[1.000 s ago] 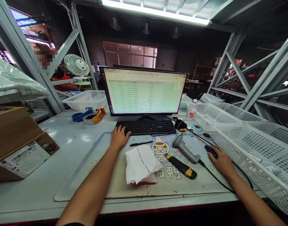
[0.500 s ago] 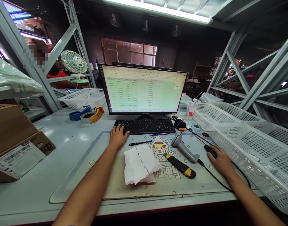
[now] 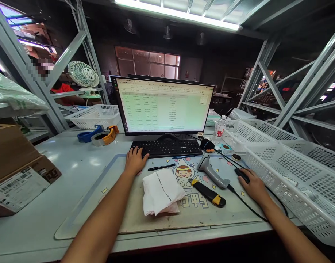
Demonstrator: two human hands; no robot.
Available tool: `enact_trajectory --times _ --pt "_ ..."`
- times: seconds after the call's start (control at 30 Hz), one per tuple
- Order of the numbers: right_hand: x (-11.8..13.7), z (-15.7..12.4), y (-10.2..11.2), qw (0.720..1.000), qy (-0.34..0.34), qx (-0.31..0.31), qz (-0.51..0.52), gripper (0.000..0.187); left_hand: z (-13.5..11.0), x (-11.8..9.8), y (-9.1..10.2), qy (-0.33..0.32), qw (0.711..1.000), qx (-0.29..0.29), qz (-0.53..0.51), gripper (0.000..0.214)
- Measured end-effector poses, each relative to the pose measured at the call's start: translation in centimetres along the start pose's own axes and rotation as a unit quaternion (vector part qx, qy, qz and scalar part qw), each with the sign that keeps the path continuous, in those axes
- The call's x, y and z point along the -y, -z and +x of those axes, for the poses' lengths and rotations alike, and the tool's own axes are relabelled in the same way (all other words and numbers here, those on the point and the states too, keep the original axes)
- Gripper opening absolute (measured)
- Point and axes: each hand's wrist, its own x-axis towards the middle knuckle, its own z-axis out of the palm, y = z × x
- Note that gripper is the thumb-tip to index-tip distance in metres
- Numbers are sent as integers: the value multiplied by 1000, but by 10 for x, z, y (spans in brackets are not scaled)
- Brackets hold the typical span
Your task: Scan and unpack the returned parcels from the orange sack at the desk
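A spreadsheet was shown on a monitor (image 3: 163, 106) standing on a workbench (image 3: 58, 171), behind a printed desk mat (image 3: 224, 219). The left hand (image 3: 135, 161) was rested, fingers lightly curved, on a black keyboard (image 3: 170, 148), while a black mouse (image 3: 242, 175) was held under the cupped right hand (image 3: 255, 187), near a handheld barcode scanner (image 3: 212, 174).

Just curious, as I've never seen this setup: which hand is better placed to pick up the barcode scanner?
Probably the right hand: it rests on the computer mouse, right beside the barcode scanner. The left hand is on the keyboard, farther away.
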Motion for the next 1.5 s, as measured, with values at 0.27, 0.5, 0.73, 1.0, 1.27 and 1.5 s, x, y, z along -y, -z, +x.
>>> enact_trajectory --times 0.27,0.5,0.73,1.0,1.27,1.5 --pt "-7 -4 0 999 13 1 -34 52 -7 -6 8 0 1000 22 5 69" --pt "-13 -5 0 998 35 19 -39 53 -11 -9 13 4 1000 23 2 66" --pt "-10 -6 3 999 41 20 -28 51 -11 -10 17 12 999 28 -9 65" --pt "-10 -7 7 998 40 34 -26 48 -11 -10 18 13 999 30 -3 65" --pt "-8 -6 5 998 56 21 -30 49 -12 -11 20 14 999 30 -5 65" --pt "-2 -8 8 997 49 27 -47 49 -12 -12 20 15 999 29 -8 64"
